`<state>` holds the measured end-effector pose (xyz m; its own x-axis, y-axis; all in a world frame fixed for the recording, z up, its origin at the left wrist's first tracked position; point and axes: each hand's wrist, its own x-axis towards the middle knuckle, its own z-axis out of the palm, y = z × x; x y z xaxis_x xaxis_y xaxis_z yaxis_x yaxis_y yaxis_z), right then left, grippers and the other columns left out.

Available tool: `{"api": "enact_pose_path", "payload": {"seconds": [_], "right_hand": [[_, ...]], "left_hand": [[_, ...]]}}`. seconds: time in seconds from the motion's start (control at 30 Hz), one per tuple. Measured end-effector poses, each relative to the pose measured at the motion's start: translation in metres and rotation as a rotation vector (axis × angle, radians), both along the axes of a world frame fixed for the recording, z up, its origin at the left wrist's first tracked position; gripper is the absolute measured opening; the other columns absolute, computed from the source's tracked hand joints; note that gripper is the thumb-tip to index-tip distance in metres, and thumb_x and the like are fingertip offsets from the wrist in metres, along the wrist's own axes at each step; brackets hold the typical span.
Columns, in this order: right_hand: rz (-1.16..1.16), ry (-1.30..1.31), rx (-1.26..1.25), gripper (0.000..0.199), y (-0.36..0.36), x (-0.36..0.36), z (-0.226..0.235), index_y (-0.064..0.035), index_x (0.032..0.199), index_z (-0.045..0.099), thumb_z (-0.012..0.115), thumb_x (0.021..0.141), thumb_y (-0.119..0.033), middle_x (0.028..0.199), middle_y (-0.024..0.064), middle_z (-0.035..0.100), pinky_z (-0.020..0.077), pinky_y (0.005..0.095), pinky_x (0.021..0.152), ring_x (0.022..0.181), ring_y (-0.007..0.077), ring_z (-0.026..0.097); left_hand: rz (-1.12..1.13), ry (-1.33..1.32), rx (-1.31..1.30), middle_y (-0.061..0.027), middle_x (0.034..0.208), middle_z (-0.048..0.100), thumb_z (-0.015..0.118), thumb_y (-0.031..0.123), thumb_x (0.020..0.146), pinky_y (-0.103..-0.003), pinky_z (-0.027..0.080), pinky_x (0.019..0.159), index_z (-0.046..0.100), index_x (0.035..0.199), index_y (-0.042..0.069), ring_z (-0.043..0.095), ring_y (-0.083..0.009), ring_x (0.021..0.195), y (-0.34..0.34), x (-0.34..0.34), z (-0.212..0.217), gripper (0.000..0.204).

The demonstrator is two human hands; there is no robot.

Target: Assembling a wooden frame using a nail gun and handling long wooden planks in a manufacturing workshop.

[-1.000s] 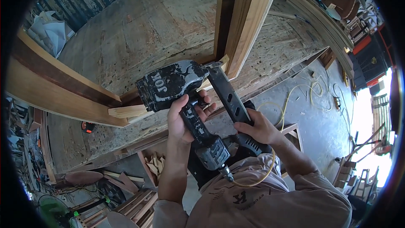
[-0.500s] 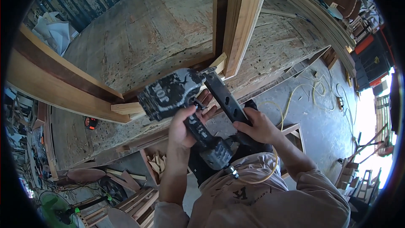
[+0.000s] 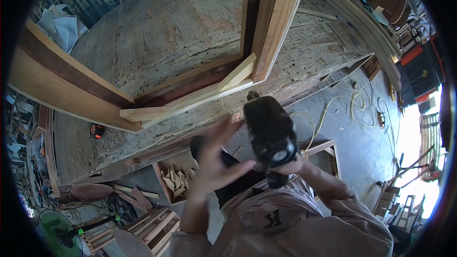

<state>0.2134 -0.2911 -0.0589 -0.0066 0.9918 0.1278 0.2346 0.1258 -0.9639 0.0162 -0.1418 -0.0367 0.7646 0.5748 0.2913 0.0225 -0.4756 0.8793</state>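
Observation:
A black, worn air nail gun (image 3: 266,121) hangs over the front edge of the workbench, its body turned end-on and a little blurred. My right hand (image 3: 289,165) is closed round its handle, partly hidden behind the tool. Left of the gun, my left hand (image 3: 216,164) is apart from it, smeared by motion, with its fingers spread and nothing in them. Beyond the hands lies a wooden frame (image 3: 200,99) on the bench. One angled wood block (image 3: 239,72) sits in its right corner, another wood block (image 3: 143,113) in its left corner.
The scarred workbench (image 3: 157,33) carries an orange-black tape measure (image 3: 97,130) at the left and stacked boards (image 3: 366,19) at the far right. Below stands a wooden box (image 3: 162,169) with several wood offcuts (image 3: 176,181). A yellow air hose (image 3: 328,114) trails over the floor; a green fan (image 3: 59,231) stands lower left.
The nail gun has swung rightward and turned upright into my right hand's grip. My left hand has let go of its handle and opened out to the left.

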Motion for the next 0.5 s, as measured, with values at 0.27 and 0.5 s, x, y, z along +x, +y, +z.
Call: {"api": "enact_pose_path", "payload": {"seconds": [0.27,0.5], "right_hand": [[-0.156,-0.613,-0.446,0.083,0.020,0.000,0.045,-0.0026,0.137,0.027,0.073,0.070,-0.021,0.082,0.0278,0.063,0.0517,0.0458,0.078,0.082,0.0423,0.065],[-0.173,-0.935,-0.544,0.066,0.047,-0.007,0.051,0.0004,0.122,0.036,0.072,0.069,-0.017,0.077,0.0232,0.064,0.0513,0.0476,0.073,0.079,0.0419,0.064]], "left_hand": [[0.400,-0.314,0.483,-0.0136,0.108,0.063,0.069,0.016,0.083,-0.035,0.043,0.093,0.057,0.113,-0.001,0.059,-0.0224,0.101,0.103,-0.011,0.061,0.037],[0.492,0.299,0.668,-0.0199,0.115,0.059,0.062,0.039,0.086,-0.045,0.037,0.098,0.057,0.118,0.002,0.054,-0.0348,0.110,0.189,0.054,-0.072,0.049]]}}
